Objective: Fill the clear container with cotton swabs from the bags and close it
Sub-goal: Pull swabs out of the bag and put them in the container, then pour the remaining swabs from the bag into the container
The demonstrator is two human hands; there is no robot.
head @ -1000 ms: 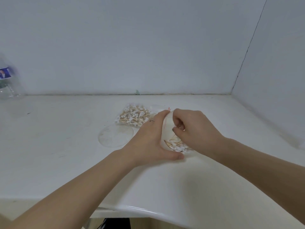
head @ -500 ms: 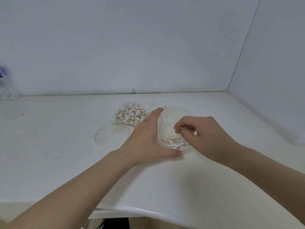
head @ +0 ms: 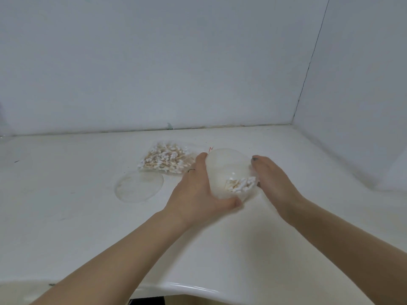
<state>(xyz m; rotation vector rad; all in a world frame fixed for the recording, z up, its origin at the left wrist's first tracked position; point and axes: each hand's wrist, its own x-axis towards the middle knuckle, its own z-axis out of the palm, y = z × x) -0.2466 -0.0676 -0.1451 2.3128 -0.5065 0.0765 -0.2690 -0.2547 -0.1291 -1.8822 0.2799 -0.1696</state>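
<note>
A round clear container (head: 222,170) stands on the white counter (head: 66,216) with a small bunch of cotton swabs (head: 241,184) at its right side. My left hand (head: 198,190) grips the container's left wall, thumb curled round the near rim. My right hand (head: 273,181) lies against its right wall, fingers fairly straight. A clear bag of cotton swabs (head: 164,160) lies behind and to the left. The round clear lid (head: 139,188) lies flat on the counter, left of my left hand.
Pale walls close the counter at the back and on the right, meeting in a corner (head: 294,122). The counter's rounded front edge (head: 198,290) runs near my forearms.
My right hand came out of the container's mouth and settled against its right outer wall. The swabs now sit bunched at the right side. My left hand kept its grip.
</note>
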